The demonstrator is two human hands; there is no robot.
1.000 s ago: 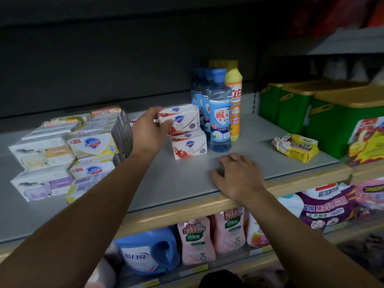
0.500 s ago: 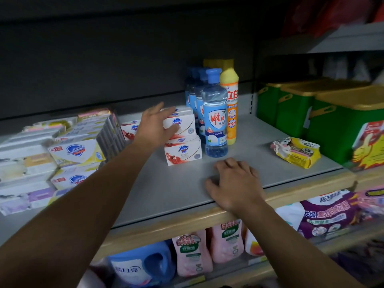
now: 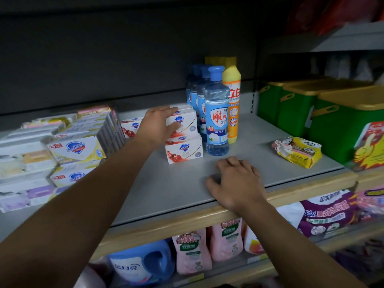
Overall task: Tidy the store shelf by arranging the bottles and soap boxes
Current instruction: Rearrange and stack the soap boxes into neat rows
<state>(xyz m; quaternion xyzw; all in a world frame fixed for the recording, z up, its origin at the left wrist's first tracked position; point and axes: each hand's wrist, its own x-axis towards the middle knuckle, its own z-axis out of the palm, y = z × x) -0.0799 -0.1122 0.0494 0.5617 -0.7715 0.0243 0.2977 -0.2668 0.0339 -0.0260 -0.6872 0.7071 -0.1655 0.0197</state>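
Note:
Two white-and-red soap boxes are stacked mid-shelf. My left hand (image 3: 159, 123) holds the upper soap box (image 3: 187, 125), fingers across its top and thumb on its front face. The lower soap box (image 3: 184, 151) sits squarely under it. A third box of the same kind (image 3: 129, 127) lies behind my wrist. Just right of the stack stands a row of blue-capped clear bottles (image 3: 216, 119), with a yellow-orange bottle (image 3: 233, 100) beside them. My right hand (image 3: 234, 179) rests palm down on the grey shelf (image 3: 176, 190) near its front edge and holds nothing.
Stacks of white and yellow soap boxes (image 3: 74, 148) fill the shelf's left side. A crumpled yellow packet (image 3: 297, 151) lies at the right, with green bins (image 3: 332, 121) behind it. Detergent jugs and pink pouches (image 3: 193, 252) stand on the shelf below.
My left hand has set the tilted soap box down flat on the lower one and stays on it. The view has shifted slightly. My right hand has not moved.

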